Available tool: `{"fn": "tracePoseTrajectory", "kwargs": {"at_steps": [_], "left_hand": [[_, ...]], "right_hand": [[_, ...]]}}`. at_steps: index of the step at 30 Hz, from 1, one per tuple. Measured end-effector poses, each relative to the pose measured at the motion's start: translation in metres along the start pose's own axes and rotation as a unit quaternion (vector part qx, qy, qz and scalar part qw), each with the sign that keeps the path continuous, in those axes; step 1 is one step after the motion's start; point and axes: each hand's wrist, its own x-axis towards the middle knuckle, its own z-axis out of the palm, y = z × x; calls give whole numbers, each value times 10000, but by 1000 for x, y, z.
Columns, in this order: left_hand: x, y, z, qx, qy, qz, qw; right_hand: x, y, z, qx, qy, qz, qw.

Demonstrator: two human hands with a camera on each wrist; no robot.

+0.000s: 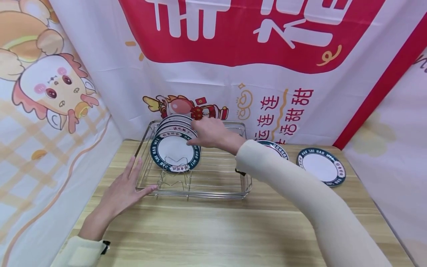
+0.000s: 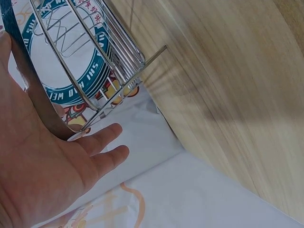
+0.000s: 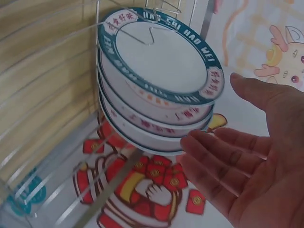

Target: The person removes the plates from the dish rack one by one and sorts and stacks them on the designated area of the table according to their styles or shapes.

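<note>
A silver wire dish rack [image 1: 213, 193] stands on the table near the back cloth. Several round plates with dark green lettered rims lean upright in a row at its left side, the front plate [image 1: 175, 150] facing me. My right hand [image 1: 213, 133] is at their upper right edge. In the right wrist view its thumb [image 3: 251, 95] stands apart beside the front plate, and the loosely bent fingers [image 3: 204, 154] lie close by the rear plates' rims. My left hand [image 1: 120, 191] rests at the rack's left front corner, fingers extended along the outside, thumb over the rail [image 2: 35, 90].
On the table to the right of the rack lies a green-rimmed plate [image 1: 321, 168]. Another plate [image 1: 275, 148] sits nearer the rack, partly covered by my right sleeve [image 1: 283, 178]. Printed cloths [image 1: 186, 78] hang behind and at both sides of the wooden table [image 1: 207, 233].
</note>
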Motion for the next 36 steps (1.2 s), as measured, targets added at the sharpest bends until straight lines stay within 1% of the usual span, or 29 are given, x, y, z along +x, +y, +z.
{"fn": "tracePoseTrajectory", "kwargs": {"at_steps": [3, 9, 13, 16, 20, 24, 29, 36], "left_hand": [[0, 0, -1, 0, -3, 0, 10000], [-1, 0, 0, 5, -59, 3, 10000], [-1, 0, 1, 61, -96, -11, 9999], [-1, 0, 0, 92, -97, -12, 9999], [-1, 1, -2, 121, -104, 17, 9999], [-1, 1, -2, 110, -119, 35, 9999], [-1, 0, -1, 99, -145, -1, 9998], [-1, 1, -3, 80, -128, -4, 9999]], "right_hand": [[10, -7, 10, 222, -71, -30, 9997], [25, -13, 31, 902, -75, 1, 9959], [30, -14, 40, 1280, -221, 86, 9915], [34, -13, 46, 1447, -410, 163, 9885], [36, -10, 53, 1527, -721, 174, 9855], [36, -9, 61, 1512, -961, 36, 9838], [36, -8, 69, 1412, -902, -78, 9858], [33, -5, 73, 1568, -762, -84, 9847]]}}
